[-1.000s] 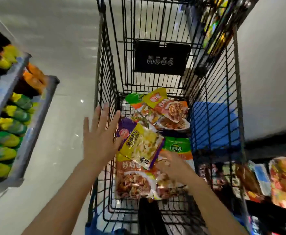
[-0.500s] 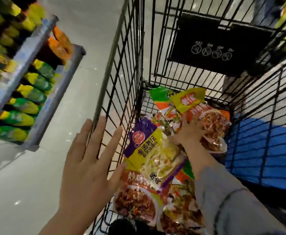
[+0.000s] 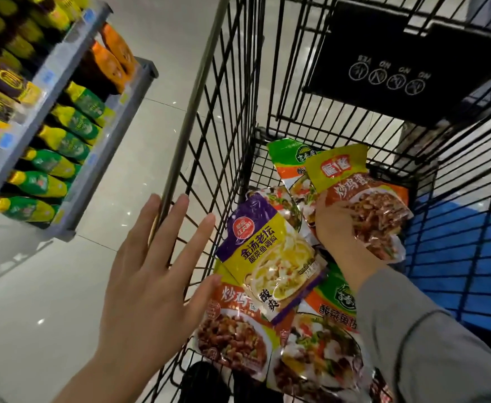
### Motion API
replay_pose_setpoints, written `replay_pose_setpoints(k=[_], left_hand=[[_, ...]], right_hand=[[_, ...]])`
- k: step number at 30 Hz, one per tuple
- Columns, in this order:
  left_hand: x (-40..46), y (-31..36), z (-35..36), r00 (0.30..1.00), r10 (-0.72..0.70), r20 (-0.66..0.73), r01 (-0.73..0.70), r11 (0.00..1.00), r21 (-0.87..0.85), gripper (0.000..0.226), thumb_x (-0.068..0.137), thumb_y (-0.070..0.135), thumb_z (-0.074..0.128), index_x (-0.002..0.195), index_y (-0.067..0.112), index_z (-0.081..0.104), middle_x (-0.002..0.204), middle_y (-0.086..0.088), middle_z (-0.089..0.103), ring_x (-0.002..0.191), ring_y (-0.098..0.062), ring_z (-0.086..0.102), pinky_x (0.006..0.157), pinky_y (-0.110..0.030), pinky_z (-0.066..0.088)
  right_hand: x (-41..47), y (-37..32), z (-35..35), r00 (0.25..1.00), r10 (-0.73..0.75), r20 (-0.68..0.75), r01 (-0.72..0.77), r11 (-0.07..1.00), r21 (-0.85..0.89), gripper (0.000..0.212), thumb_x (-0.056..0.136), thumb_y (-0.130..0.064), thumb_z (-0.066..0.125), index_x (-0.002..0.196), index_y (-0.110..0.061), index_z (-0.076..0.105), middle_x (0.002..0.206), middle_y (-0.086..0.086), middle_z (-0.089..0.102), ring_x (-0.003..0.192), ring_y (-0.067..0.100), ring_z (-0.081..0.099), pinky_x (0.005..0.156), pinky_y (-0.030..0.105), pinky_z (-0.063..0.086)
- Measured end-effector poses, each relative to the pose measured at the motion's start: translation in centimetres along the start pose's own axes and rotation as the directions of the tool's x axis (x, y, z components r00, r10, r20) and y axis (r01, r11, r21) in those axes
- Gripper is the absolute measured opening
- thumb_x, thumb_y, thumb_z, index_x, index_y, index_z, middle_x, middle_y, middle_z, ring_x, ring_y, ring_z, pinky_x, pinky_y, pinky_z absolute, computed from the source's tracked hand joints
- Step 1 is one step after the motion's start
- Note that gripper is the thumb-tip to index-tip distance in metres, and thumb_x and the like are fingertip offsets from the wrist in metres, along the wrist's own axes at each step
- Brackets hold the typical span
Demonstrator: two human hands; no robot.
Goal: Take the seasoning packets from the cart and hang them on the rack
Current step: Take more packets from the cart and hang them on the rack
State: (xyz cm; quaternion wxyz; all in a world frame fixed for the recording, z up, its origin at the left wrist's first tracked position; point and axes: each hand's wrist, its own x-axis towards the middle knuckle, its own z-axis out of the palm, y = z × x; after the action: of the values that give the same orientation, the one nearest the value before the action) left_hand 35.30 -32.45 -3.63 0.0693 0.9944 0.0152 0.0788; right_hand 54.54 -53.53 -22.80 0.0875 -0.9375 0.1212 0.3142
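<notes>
Several seasoning packets lie in the black wire cart [image 3: 229, 117]. My right hand [image 3: 336, 225] reaches deep into the cart and grips an orange and yellow packet [image 3: 366, 199] showing a brown stir-fry. A purple and yellow packet [image 3: 267, 254] lies on top of the pile in the middle. Under it are an orange packet [image 3: 232, 335] and a green and orange packet [image 3: 325, 338]. Another green-topped packet [image 3: 287, 158] lies at the far end. My left hand [image 3: 154, 280] hovers with fingers spread outside the cart's left wall, by its rim.
A grey shelf [image 3: 72, 158] at the left holds rows of green, yellow and orange pouches. A black sign panel [image 3: 407, 68] hangs on the cart's far wall. Something blue [image 3: 465, 257] shows through the cart's right side. Pale tiled floor lies between shelf and cart.
My right hand has reached from the near packets to the far end of the cart and closed on the orange and yellow packet. The view has moved closer into the cart.
</notes>
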Motion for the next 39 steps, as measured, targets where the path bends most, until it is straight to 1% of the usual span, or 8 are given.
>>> replay_pose_setpoints(k=[3,10,14,19,23,30,35,39], left_hand=[[0.0,0.0,0.0,1.0,0.007,0.007,-0.007,1.0,0.004,0.059,0.082,0.043,0.058,0.136,0.018,0.05,0.149,-0.011,0.035,0.143,-0.032,0.021,0.108,-0.047,0.029],[-0.1,0.0,0.0,1.0,0.019,-0.003,-0.019,1.0,0.014,0.057,0.083,0.039,0.061,0.134,0.018,0.052,0.148,-0.012,0.037,0.143,-0.033,0.019,0.111,-0.046,0.026],[-0.2,0.0,0.0,1.0,0.024,-0.003,-0.024,1.0,0.015,0.058,0.081,0.039,0.064,0.133,0.018,0.053,0.148,-0.011,0.037,0.143,-0.033,0.018,0.11,-0.047,0.027],[-0.2,-0.1,0.0,1.0,0.016,-0.003,-0.016,1.0,0.005,0.055,0.081,0.039,0.063,0.131,0.017,0.056,0.147,-0.012,0.039,0.143,-0.034,0.019,0.11,-0.048,0.028],[-0.1,0.0,0.0,1.0,0.017,0.002,-0.017,1.0,-0.008,0.053,0.082,0.039,0.064,0.13,0.017,0.057,0.146,-0.011,0.039,0.142,-0.034,0.02,0.109,-0.05,0.03],[-0.2,0.0,-0.1,0.999,0.033,0.007,-0.033,0.999,-0.002,0.053,0.083,0.041,0.063,0.129,0.015,0.058,0.145,-0.014,0.041,0.142,-0.037,0.02,0.11,-0.049,0.027],[-0.1,-0.2,-0.2,0.999,0.04,0.003,-0.04,0.999,-0.01,0.052,0.083,0.04,0.063,0.127,0.014,0.06,0.144,-0.014,0.043,0.141,-0.038,0.021,0.109,-0.049,0.026],[-0.1,-0.2,-0.2,0.999,0.041,0.002,-0.041,0.999,-0.031,0.05,0.084,0.039,0.062,0.128,0.015,0.06,0.144,-0.014,0.042,0.141,-0.037,0.02,0.111,-0.045,0.023]], right_hand=[[0.8,1.3,1.7,0.981,-0.137,-0.137,0.129,0.989,-0.07,0.071,0.097,-0.013,0.04,0.149,-0.015,-0.009,0.132,0.051,0.023,0.113,0.06,0.044,0.076,0.052,0.054],[0.6,1.2,1.2,0.977,-0.214,0.006,0.214,0.974,-0.075,0.08,0.095,-0.015,0.044,0.148,-0.028,-0.014,0.129,0.044,0.038,0.106,0.048,0.055,0.079,0.047,0.055],[0.9,2.0,0.2,0.917,-0.37,0.149,0.398,0.832,-0.387,0.064,0.093,-0.021,0.048,0.147,-0.023,0.014,0.119,0.031,0.054,0.098,0.04,0.059,0.077,0.041,0.053],[-0.2,2.9,-0.1,0.931,-0.365,0.013,0.365,0.928,-0.068,0.049,0.096,-0.048,0.038,0.089,-0.006,0.063,0.082,0.012,0.062,0.078,0.031,0.058,0.066,0.031,0.039],[-2.7,2.5,-0.2,0.901,-0.434,0.031,0.429,0.875,-0.226,0.045,0.093,-0.014,0.046,0.137,-0.016,0.037,0.086,0.011,0.06,0.075,0.029,0.058,0.059,0.031,0.04],[-14.0,1.0,5.2,0.8,-0.59,0.106,0.592,0.75,-0.296,0.053,0.093,-0.002,0.042,0.141,-0.019,0.028,0.083,0.008,0.06,0.074,0.026,0.063,0.059,0.034,0.047],[-21.2,-1.2,9.6,0.792,-0.548,0.269,0.579,0.814,-0.047,0.057,0.09,-0.008,0.046,0.143,-0.023,0.03,0.115,0.011,0.058,0.101,0.03,0.059,0.077,0.038,0.048],[-17.7,0.1,6.1,0.908,-0.406,0.098,0.35,0.868,0.353,0.032,0.094,-0.031,0.051,0.124,-0.02,0.056,0.115,0.0,0.063,0.104,0.019,0.059,0.086,0.035,0.049]])
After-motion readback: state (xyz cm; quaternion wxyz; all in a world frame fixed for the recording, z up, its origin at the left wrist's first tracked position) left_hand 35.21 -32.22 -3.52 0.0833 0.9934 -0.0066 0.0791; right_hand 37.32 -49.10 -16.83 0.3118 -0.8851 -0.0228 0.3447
